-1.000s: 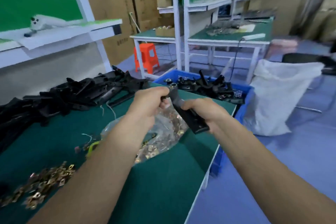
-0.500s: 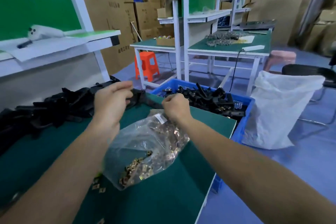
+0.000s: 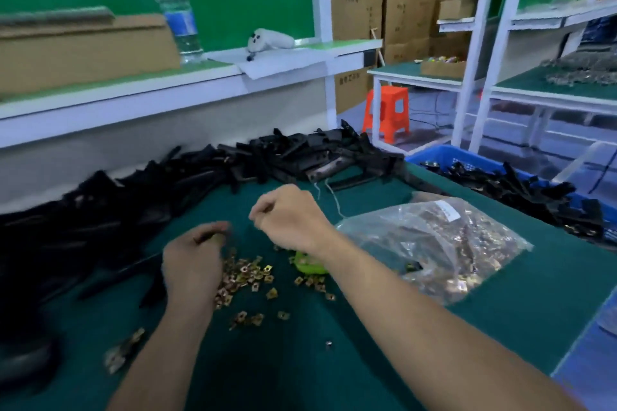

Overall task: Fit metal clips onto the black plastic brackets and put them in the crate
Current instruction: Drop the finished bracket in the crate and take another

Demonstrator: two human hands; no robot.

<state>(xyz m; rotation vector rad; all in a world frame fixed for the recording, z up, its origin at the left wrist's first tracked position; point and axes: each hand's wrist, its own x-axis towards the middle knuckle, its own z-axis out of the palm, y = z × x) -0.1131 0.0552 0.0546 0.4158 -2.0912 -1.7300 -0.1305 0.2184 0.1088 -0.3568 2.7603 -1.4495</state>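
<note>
- The left hand (image 3: 192, 265) is lowered onto a scatter of loose metal clips (image 3: 248, 275), with its fingers bent down at the far edge of the pile. Because of motion blur, it cannot be told whether a clip is pinched.
- The right hand (image 3: 292, 218) is raised just beyond and to the right of the left hand, apart from it. Its fingers are curled inward and its thumb is brought towards the fingertips. Whether anything is held there cannot be made out.
- The black plastic brackets (image 3: 300, 157) are heaped in a long pile beyond both hands, and the pile runs round to the left of the left hand.
- A clear bag of clips (image 3: 434, 243) is laid just to the right of the right forearm.
- The blue crate (image 3: 434, 152) is set beyond that bag, well to the right of the right hand, and more black brackets are seen lying in it.
- A small green object (image 3: 309, 266) is partly covered by the right wrist.
- All of this except the crate is carried on the green table (image 3: 334, 360).
</note>
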